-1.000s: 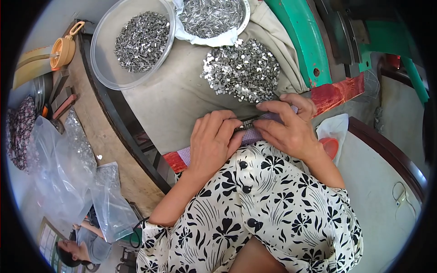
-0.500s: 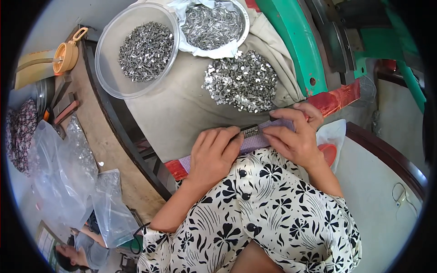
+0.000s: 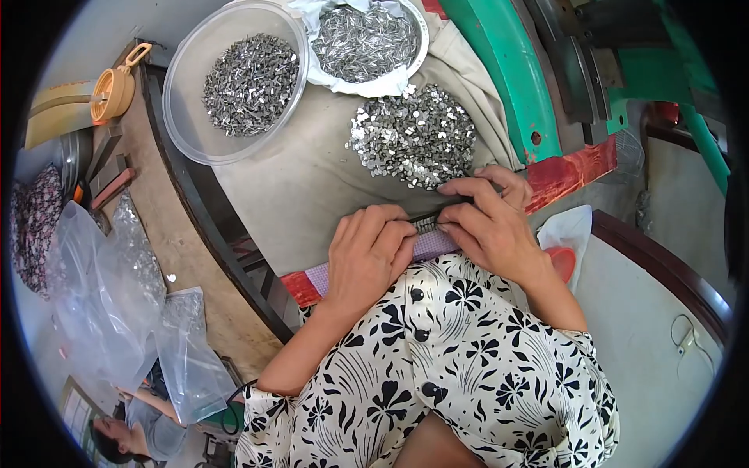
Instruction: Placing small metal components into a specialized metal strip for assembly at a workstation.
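At the near edge of the cloth, my left hand (image 3: 365, 253) is closed on one end of a dark narrow strip (image 3: 426, 223) with a row of small metal pieces along it. My right hand (image 3: 493, 228) grips the strip's other end, its thumb and fingers bent close to the row. Both hands cover most of the strip. Under it lies a purple checked cloth (image 3: 437, 245). Just beyond my right fingers is a loose pile of small flat silvery metal pieces (image 3: 413, 136).
A clear plastic tub (image 3: 183, 117) of small metal parts stands far left, beside a lined bowl (image 3: 363, 45) of thin metal pins. A green machine frame (image 3: 507, 78) rises at the right. Plastic bags (image 3: 101, 288) lie on the left bench; another person (image 3: 148, 425) is beyond.
My right hand has moved slightly left and its fingers have come closer to my left hand, covering more of the strip. The left hand has barely shifted.
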A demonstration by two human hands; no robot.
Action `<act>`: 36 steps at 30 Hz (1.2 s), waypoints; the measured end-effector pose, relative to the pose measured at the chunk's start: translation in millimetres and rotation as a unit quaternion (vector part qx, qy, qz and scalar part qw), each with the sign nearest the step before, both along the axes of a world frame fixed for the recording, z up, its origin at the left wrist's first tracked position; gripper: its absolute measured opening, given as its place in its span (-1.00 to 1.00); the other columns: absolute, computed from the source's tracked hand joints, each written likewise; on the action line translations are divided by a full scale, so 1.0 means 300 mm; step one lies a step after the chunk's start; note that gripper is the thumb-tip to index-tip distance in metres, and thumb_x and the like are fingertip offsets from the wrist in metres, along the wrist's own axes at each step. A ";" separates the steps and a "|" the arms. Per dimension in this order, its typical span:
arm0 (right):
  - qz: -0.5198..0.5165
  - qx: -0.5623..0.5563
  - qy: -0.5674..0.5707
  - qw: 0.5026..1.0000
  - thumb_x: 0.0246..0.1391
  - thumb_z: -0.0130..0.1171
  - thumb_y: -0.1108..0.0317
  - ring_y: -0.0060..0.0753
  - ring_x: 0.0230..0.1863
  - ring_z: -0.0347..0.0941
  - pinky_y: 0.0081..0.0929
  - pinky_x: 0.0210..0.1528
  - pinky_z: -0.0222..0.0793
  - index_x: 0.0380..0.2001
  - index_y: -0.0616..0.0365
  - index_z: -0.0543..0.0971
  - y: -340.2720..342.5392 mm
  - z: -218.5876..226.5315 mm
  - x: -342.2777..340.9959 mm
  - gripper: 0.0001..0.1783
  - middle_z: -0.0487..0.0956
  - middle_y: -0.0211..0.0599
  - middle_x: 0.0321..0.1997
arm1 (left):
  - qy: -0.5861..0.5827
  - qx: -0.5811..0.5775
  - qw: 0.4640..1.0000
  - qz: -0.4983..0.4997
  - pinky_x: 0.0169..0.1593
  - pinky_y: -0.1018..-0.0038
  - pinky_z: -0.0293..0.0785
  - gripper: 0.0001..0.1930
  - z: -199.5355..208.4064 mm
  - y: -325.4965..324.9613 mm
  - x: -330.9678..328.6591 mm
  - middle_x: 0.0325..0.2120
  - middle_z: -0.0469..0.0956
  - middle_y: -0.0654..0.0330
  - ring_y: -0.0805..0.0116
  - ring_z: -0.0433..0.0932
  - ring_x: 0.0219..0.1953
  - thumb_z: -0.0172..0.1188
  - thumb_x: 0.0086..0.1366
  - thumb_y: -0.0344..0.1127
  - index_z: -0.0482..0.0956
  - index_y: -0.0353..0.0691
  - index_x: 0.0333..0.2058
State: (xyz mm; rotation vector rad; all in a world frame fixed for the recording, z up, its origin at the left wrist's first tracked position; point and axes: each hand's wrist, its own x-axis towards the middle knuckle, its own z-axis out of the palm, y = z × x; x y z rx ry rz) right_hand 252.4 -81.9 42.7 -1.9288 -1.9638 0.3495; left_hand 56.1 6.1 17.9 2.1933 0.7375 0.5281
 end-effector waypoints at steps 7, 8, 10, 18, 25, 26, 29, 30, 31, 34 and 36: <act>-0.015 0.041 0.032 0.999 -0.18 0.43 0.26 -0.16 0.11 0.24 -0.22 0.11 0.04 -0.41 -0.14 0.70 -0.011 0.007 0.011 -0.82 0.54 -0.64 -0.02 | -0.003 -0.014 1.000 0.013 -0.24 0.36 0.47 -0.71 0.013 0.004 -0.012 -0.25 0.57 0.23 0.20 0.56 -0.28 0.41 -0.02 -0.46 0.62 -0.18 -0.27; -0.016 0.040 0.035 0.998 -0.18 0.43 0.26 -0.16 0.11 0.24 -0.22 0.11 0.04 -0.41 -0.14 0.70 -0.009 0.008 0.008 -0.82 0.54 -0.64 -0.02 | -0.006 0.009 1.000 0.000 -0.23 0.36 0.49 -0.71 0.011 0.005 -0.014 -0.24 0.57 0.22 0.20 0.56 -0.29 0.42 -0.02 -0.46 0.63 -0.19 -0.26; 0.000 0.049 0.022 0.999 -0.28 0.47 0.32 -0.14 0.11 0.24 -0.25 0.17 0.06 -0.39 -0.11 0.72 -0.004 0.012 0.001 -0.75 0.58 -0.50 -0.04 | -0.005 0.030 0.999 -0.012 -0.23 0.36 0.49 -0.75 0.018 0.010 -0.014 -0.24 0.59 0.22 0.21 0.57 -0.30 0.40 -0.02 -0.46 0.64 -0.20 -0.29; 0.010 0.054 0.013 0.998 -0.29 0.48 0.32 -0.15 0.10 0.25 -0.26 0.17 0.07 -0.38 -0.12 0.73 0.003 0.005 -0.007 -0.73 0.57 -0.51 -0.04 | -0.002 0.059 0.997 -0.040 -0.24 0.37 0.47 -0.80 0.022 0.012 -0.011 -0.26 0.59 0.25 0.25 0.57 -0.30 0.38 -0.03 -0.47 0.63 -0.21 -0.36; 0.025 0.058 0.010 0.998 -0.25 0.45 0.30 -0.15 0.12 0.25 -0.26 0.18 0.06 -0.36 -0.13 0.73 0.004 -0.005 -0.025 -0.74 0.57 -0.52 -0.03 | -0.009 0.012 1.000 -0.019 -0.24 0.36 0.49 -0.73 0.013 0.017 -0.015 -0.25 0.57 0.19 0.19 0.57 -0.28 0.42 -0.03 -0.49 0.59 -0.23 -0.31; 0.025 0.058 0.010 0.998 -0.25 0.45 0.30 -0.15 0.12 0.25 -0.26 0.18 0.06 -0.36 -0.13 0.73 0.006 -0.003 -0.028 -0.74 0.57 -0.52 -0.03 | -0.009 0.012 1.000 -0.018 -0.24 0.36 0.49 -0.73 0.014 0.017 -0.017 -0.25 0.57 0.19 0.19 0.57 -0.28 0.42 -0.03 -0.49 0.59 -0.23 -0.31; 0.028 0.049 0.016 0.998 -0.23 0.44 0.29 -0.16 0.12 0.25 -0.27 0.17 0.06 -0.35 -0.15 0.73 0.011 0.001 -0.037 -0.75 0.56 -0.53 -0.02 | -0.002 -0.061 0.998 0.010 -0.15 0.32 0.53 -0.65 0.019 0.012 -0.038 -0.11 0.50 0.07 0.10 0.57 -0.21 0.46 0.00 -0.44 0.53 -0.25 -0.23; 0.032 0.054 0.008 0.998 -0.23 0.43 0.28 -0.17 0.12 0.25 -0.27 0.15 0.06 -0.35 -0.16 0.73 0.014 0.000 -0.041 -0.76 0.56 -0.56 -0.01 | -0.002 -0.061 0.998 0.011 -0.15 0.32 0.53 -0.65 0.020 0.014 -0.046 -0.11 0.50 0.07 0.10 0.57 -0.21 0.46 0.00 -0.44 0.53 -0.25 -0.23; 0.035 0.059 0.001 0.998 -0.22 0.42 0.26 -0.18 0.12 0.24 -0.27 0.13 0.07 -0.35 -0.18 0.73 0.017 -0.002 -0.045 -0.76 0.56 -0.59 0.00 | -0.005 -0.049 0.999 0.018 -0.13 0.28 0.49 -0.64 0.019 0.017 -0.055 -0.10 0.49 0.08 0.08 0.53 -0.17 0.44 0.01 -0.42 0.52 -0.24 -0.21; 0.063 0.049 -0.031 0.996 -0.23 0.40 0.24 -0.23 0.12 0.25 -0.27 0.08 0.08 -0.40 -0.19 0.72 0.028 0.007 -0.051 -0.80 0.56 -0.65 0.01 | 0.006 -0.026 0.999 0.020 -0.11 0.23 0.43 -0.61 0.030 0.031 -0.088 -0.09 0.48 0.10 0.06 0.49 -0.11 0.43 0.00 -0.41 0.51 -0.22 -0.18; 0.067 0.054 -0.037 0.996 -0.24 0.38 0.23 -0.25 0.11 0.25 -0.27 0.06 0.09 -0.43 -0.18 0.70 0.030 0.006 -0.058 -0.82 0.56 -0.68 0.01 | 0.021 -0.013 1.000 0.016 -0.10 0.22 0.40 -0.60 0.037 0.037 -0.110 -0.09 0.48 0.11 0.06 0.48 -0.10 0.43 -0.01 -0.41 0.51 -0.21 -0.17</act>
